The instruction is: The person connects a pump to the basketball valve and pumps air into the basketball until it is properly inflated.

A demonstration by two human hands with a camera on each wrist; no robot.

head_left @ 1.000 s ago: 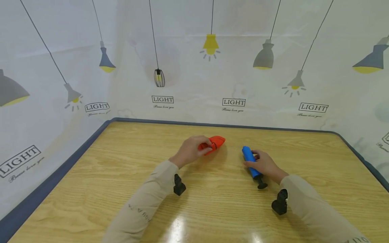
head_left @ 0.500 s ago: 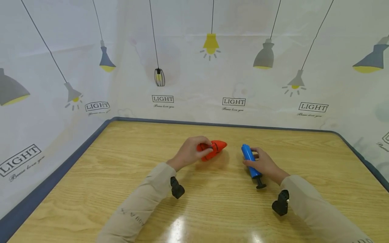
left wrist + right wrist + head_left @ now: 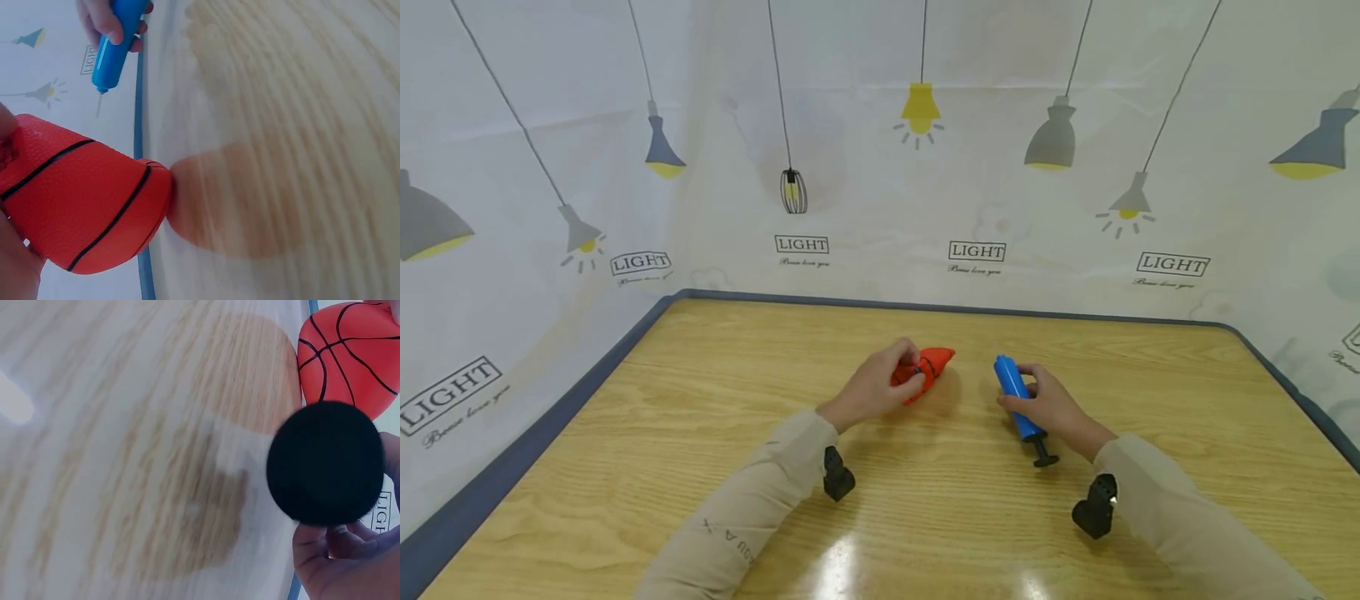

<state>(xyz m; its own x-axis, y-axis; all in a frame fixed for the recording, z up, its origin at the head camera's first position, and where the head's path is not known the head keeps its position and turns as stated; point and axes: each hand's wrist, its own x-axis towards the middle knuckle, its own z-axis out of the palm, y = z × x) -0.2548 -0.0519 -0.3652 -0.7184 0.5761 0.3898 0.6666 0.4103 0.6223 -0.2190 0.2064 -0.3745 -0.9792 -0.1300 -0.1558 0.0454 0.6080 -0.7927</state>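
Shifted over the last half second are the fingers of the left hand (image 3: 876,385), bunched more tightly on the red ball (image 3: 936,364), which now looks narrower and more folded; the blue pump (image 3: 1012,387) has hardly moved. That seems to make this a moment of handling the ball alone, pump and ball being unjoined. To the left of the pump and apart from it, the ball is pinched between thumb and fingers; the right hand (image 3: 1054,407) grips the pump's barrel. Limp and pebbled (black basketball lines cross it), the ball tapers towards one end.
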